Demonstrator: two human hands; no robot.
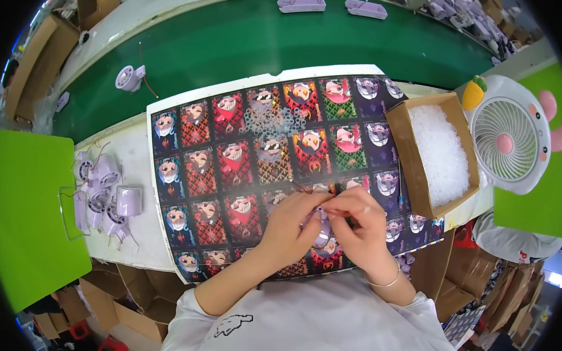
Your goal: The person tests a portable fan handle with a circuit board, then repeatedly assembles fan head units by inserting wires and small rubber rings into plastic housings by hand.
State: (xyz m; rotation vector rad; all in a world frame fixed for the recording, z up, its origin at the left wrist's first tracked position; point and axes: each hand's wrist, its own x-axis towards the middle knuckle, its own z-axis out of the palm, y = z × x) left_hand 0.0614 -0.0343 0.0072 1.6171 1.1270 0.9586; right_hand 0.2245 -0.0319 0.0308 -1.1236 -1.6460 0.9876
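The lilac fan housing (321,231) sits pinched between your two hands near the front edge of the printed sheet, mostly hidden by your fingers, so you cannot tell which way its long axis runs. A thin wire (301,187) leads out from it, up and to the left, away from you.

Going left to right: at the far left of the bench lies a cluster of the same lilac housings (102,195), roughly six or seven with wires trailing, though they overlap too much for a firm count. One more round housing (129,78) lies alone on the green conveyor belt (250,37), farther off. The printed cartoon sheet (231,154) covers the middle of the bench, and a scatter of small clear rings (277,120) rests on its far half, too many and too fine to count.

Your left hand (291,230) is curled narrow, gripping the housing from the left. Your right hand (361,227) is also closed narrow, thumb and forefinger pinching something small at the housing's top, and it sits slightly farther than the left.

To the right stands one open cardboard box (415,160) filled with clear rings, and beyond it one white desk fan (508,143). Two lilac trays (331,5) lie at the belt's far side.
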